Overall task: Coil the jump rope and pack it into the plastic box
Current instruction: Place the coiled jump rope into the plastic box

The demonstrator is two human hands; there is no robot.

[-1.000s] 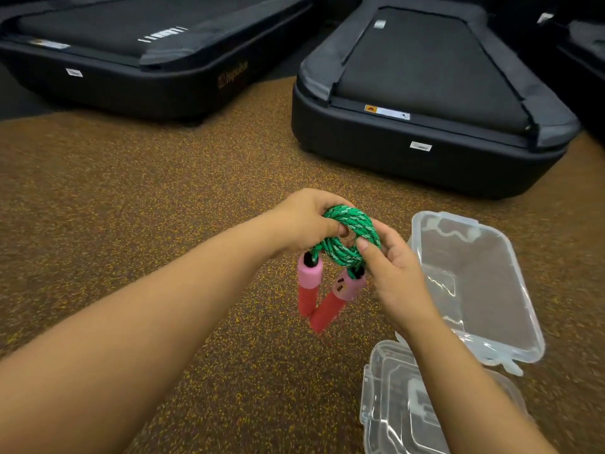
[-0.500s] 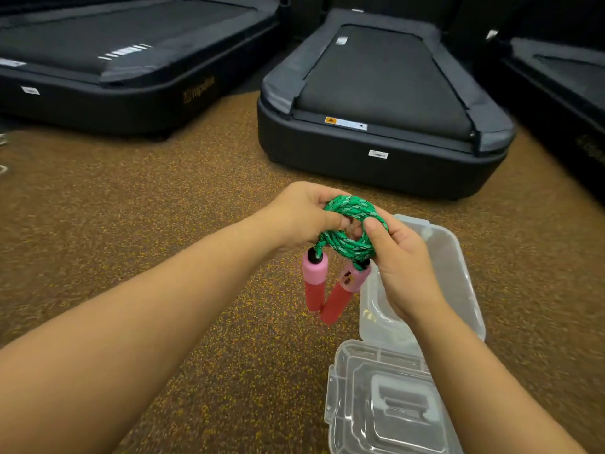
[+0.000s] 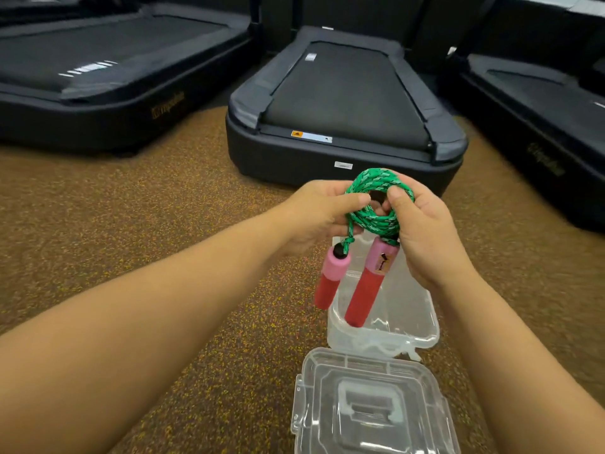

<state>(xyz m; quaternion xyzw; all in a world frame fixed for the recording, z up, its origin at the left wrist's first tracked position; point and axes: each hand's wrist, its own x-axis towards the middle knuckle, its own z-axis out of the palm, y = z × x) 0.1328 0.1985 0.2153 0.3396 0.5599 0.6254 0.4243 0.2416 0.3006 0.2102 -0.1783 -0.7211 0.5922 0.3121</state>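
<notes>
A treadmill deck [image 3: 98, 77] fills the far left of a speckled brown gym floor [image 3: 131, 224] as a person finishes bundling a jump rope over an open plastic box. The left hand [image 3: 314, 214] is closed on the left side of the green braided coil [image 3: 376, 204], thumb pressed along the strands and fingers curled behind. From the coil's underside hang two foam handles, the left handle [image 3: 329, 280] dangling on a short knotted tail of rope, the right handle [image 3: 370, 283] sitting tight against the bundle; both are pink above and red below. The right hand [image 3: 422, 237] clamps the coil's right side, thumb hooked through the opening and fingers wrapped round the back. Half a second earlier the bundle hung left of the box; the handles now hang directly above the clear box tray [image 3: 409, 322], which lies on the floor with its hinged lid [image 3: 370, 404] open flat toward the wearer. That shift suggests coiling is finished and packing is about to begin, with the rope not yet inside. A second treadmill [image 3: 343, 103] stands behind the hands and a third [image 3: 540, 103] at far right. Lowering the loose left handle cleanly inside the tray wall looks the delicate part.
</notes>
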